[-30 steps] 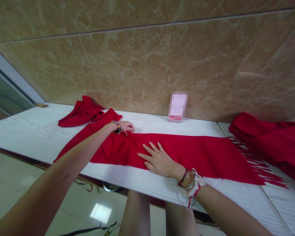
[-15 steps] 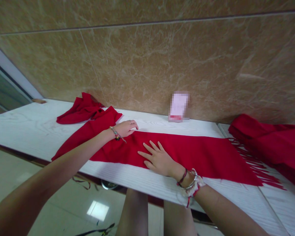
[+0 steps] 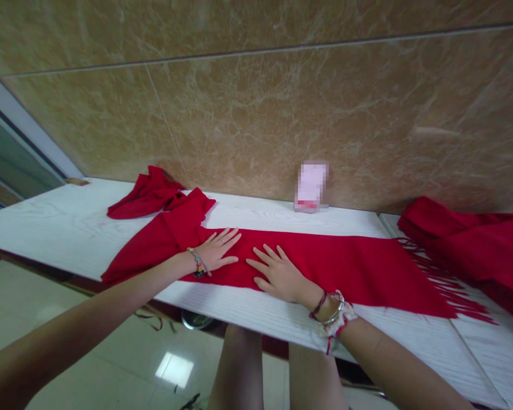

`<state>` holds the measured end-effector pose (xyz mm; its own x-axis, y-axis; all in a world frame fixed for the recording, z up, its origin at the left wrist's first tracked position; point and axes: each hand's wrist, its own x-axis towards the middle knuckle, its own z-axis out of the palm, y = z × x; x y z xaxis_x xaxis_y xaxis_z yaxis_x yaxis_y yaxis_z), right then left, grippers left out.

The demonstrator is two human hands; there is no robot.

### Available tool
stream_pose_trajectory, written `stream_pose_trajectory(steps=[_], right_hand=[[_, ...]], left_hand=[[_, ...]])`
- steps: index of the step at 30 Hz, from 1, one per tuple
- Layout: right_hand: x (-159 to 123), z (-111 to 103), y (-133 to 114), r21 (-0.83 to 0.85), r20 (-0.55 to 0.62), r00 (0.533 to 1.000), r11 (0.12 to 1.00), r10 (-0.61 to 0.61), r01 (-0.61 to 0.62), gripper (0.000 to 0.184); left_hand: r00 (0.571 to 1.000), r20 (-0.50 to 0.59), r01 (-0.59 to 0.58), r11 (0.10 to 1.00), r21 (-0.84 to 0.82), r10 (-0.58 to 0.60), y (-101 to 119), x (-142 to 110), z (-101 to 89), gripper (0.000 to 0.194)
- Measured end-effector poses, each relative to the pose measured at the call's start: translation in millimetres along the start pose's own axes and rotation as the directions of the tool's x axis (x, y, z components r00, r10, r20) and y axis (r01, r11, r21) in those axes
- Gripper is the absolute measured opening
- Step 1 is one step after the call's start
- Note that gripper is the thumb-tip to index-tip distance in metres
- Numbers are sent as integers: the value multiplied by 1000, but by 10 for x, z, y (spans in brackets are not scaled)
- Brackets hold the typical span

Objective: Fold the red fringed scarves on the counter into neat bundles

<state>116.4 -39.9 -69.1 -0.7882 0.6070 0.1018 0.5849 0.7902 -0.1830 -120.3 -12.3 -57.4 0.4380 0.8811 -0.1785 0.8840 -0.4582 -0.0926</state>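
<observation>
Both hands lie palm down on a red scarf [image 3: 346,267], which runs lengthwise along the white desk [image 3: 60,222]. The left hand [image 3: 216,252] is flat with its fingers spread, near where the cloth turns and gathers; the right hand [image 3: 281,276] is just to its right, also spread wide. Neither grips anything. To the right of the hands the scarf is mostly flat and ends in a fringe [image 3: 453,290]; to the left it angles into loose folds. Whether the crumpled red cloth [image 3: 147,196] at the far left belongs to it, I cannot tell. Another bundle of red fabric [image 3: 465,239] lies at the right, by the fringe.

The scarf looks light, soft and limp, so it should crease or skid easily under a dragging palm, and it hardly seems fragile apart from the thin fringe strands. A pinch on the long near and far edges, with the fingers well apart, would likely suit it better than pulling the fringe.
</observation>
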Motion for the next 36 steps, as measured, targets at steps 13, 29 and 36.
stream_pose_trajectory(steps=[13, 29, 36], right_hand=[[34, -62, 83, 55, -182, 961, 978, 206, -199, 50], [-353, -175, 794, -114, -193, 686, 679, 701, -726, 51], [-139, -44, 408, -120, -77, 968, 961, 240, -248, 51]], left_hand=[[997, 26, 73, 997, -22, -73, 124, -18, -54, 66], [992, 124, 20, 998, -55, -13, 145, -61, -67, 69], [994, 104, -10, 998, -66, 16, 247, -25, -43, 67]])
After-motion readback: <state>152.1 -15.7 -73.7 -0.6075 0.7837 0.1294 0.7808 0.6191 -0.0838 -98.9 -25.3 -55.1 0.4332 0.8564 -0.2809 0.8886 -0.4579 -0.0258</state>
